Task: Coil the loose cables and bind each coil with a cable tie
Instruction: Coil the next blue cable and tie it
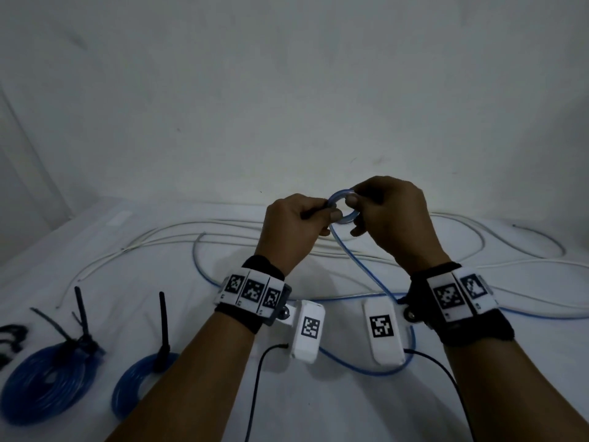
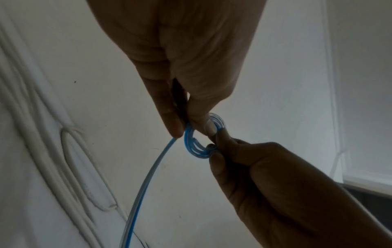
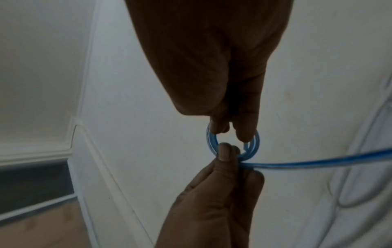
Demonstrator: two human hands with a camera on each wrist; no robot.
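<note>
Left hand (image 1: 291,226): thumb and fingers pinch one side of a small blue coil (image 1: 343,207). Right hand (image 1: 390,215): pinches the opposite side. Coil: a few turns, held above the sheet (image 1: 350,409); long blue tail (image 1: 366,272) trails loose. Done: two tied blue coils (image 1: 47,381), near left. Left, judged: this winding, its tie, white cables (image 1: 223,237).

Left hand (image 1: 294,229) and right hand (image 1: 393,218) raised together, fingertips pinching, wrists apart
</note>
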